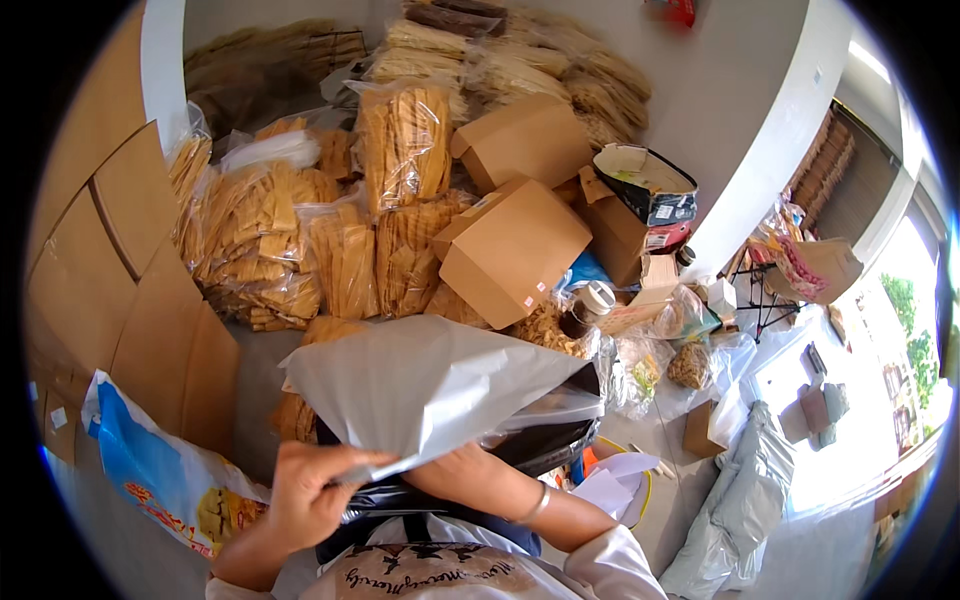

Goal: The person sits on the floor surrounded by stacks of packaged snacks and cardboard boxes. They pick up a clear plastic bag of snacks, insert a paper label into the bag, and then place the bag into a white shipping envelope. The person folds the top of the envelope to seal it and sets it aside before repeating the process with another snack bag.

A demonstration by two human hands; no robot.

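A large grey plastic mailer bag point(442, 382) with a black inside lies across the person's lap. My left hand point(319, 487) pinches its near edge between thumb and fingers. My right hand point(442, 469) is at the same edge, a little to the right; its fingers are hidden beneath or inside the bag, so its grip does not show. A bracelet circles the right wrist. At the bag's right side, a clear plastic bag point(544, 416) with a whitish top strip lies over black plastic point(551, 448).
Clear bags of yellowish dried strips point(409, 146) and cardboard boxes point(517, 247) are piled ahead. Flattened cardboard point(150, 315) and a blue-and-white printed sack point(161, 465) stand left. On the right are a yellow-rimmed bin point(646, 491) with papers and filled grey mailers point(739, 502).
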